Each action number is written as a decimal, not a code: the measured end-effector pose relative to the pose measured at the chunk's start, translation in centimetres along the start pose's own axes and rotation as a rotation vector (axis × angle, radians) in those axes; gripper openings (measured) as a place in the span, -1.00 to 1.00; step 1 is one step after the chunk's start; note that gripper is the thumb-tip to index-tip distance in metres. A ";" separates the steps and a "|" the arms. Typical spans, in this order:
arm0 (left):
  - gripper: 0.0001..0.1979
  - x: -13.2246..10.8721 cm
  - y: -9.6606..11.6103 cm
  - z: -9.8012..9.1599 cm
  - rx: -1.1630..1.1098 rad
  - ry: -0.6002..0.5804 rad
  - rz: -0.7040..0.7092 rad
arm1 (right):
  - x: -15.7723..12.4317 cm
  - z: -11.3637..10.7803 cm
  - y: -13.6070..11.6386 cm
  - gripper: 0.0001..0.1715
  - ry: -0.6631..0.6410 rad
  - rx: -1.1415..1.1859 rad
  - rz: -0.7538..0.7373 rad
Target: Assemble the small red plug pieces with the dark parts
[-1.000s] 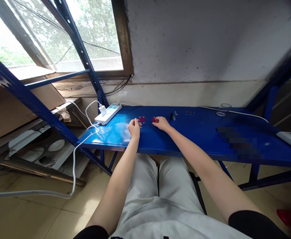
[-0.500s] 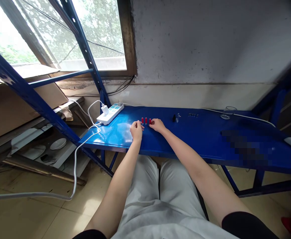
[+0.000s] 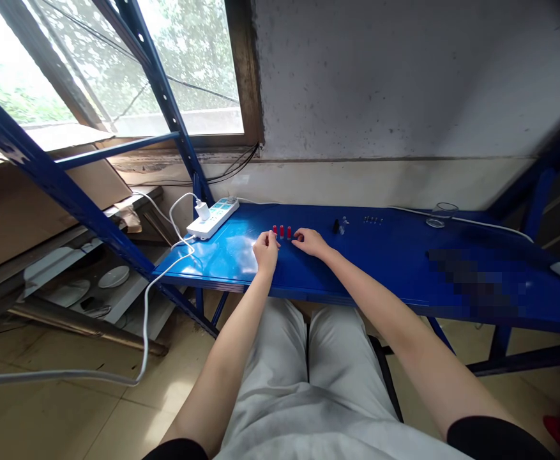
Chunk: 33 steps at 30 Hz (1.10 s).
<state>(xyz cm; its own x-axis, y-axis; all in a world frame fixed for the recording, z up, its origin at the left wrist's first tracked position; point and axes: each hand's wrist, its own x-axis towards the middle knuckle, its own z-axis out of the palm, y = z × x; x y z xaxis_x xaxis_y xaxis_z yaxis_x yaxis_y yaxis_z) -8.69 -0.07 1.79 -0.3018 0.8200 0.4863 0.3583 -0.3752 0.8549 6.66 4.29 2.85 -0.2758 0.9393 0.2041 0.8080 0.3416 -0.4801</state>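
Three small red pieces (image 3: 281, 231) stand upright in a short row on the blue metal shelf (image 3: 385, 268). My left hand (image 3: 266, 249) rests on the shelf just left of the row, fingers curled under and fingertips beside the leftmost piece, with nothing visible in them. My right hand (image 3: 311, 242) lies just right of the row. Its fingers are loosely stretched toward the rightmost piece, a small gap away, and hold nothing.
A white power strip (image 3: 212, 217) with a plugged charger and white cable (image 3: 144, 306) sits at the shelf's left end. Further right lie a small black piece (image 3: 336, 225), a clear piece (image 3: 343, 224), a row of tiny dark parts (image 3: 370, 220) and a glass dish (image 3: 440, 214). Blue rack posts (image 3: 69, 191) rise at the left.
My right hand brought a third red piece leftward, stood it beside the other two, let go and drew back slightly. My left hand stayed by the row.
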 end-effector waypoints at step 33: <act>-0.61 0.6 3.9 14.5 0.773 -0.650 0.540 | -3.6 -6.0 10.7 -0.69 0.158 -0.144 0.512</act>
<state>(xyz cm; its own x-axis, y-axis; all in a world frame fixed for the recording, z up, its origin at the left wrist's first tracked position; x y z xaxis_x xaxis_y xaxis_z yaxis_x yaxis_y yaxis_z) 5.31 5.20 2.76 0.4901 0.7850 0.3790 0.8172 -0.5650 0.1136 19.42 4.33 2.08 0.2432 0.9642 0.1060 0.8846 -0.1756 -0.4320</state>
